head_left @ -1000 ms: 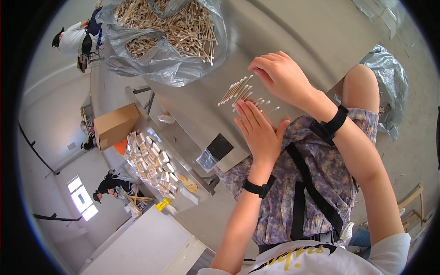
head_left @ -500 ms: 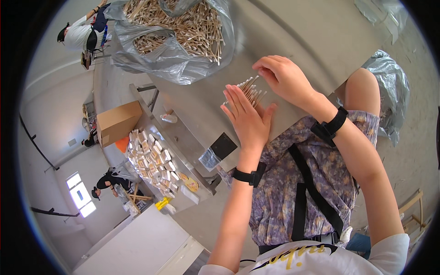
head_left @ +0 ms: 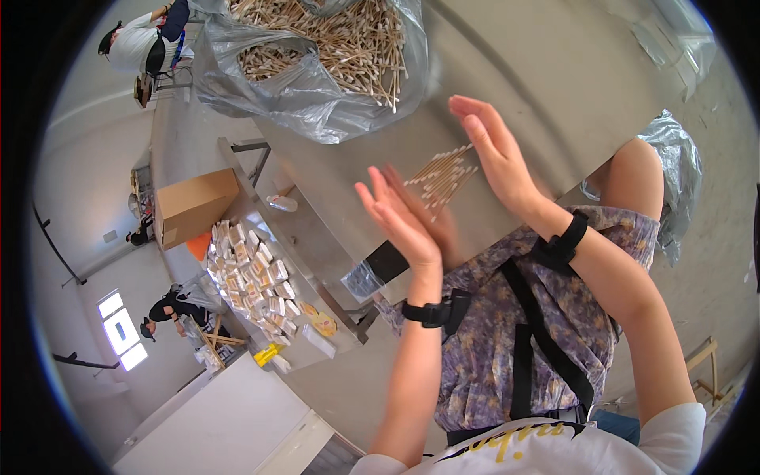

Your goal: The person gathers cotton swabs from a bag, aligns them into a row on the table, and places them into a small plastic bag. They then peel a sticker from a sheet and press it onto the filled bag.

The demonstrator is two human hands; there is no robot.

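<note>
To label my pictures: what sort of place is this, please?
Probably a packing workshop: a grey plastic bag of wooden cotton swabs, heaped small pale packets and a brown cardboard box.

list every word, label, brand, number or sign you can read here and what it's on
White shirt: yellow script with a black stroke, creased and foreshortened; no sure reading.
Small packs heaped at left: any print is too small to read.
Loose cotton swabs: no lettering visible.
</note>
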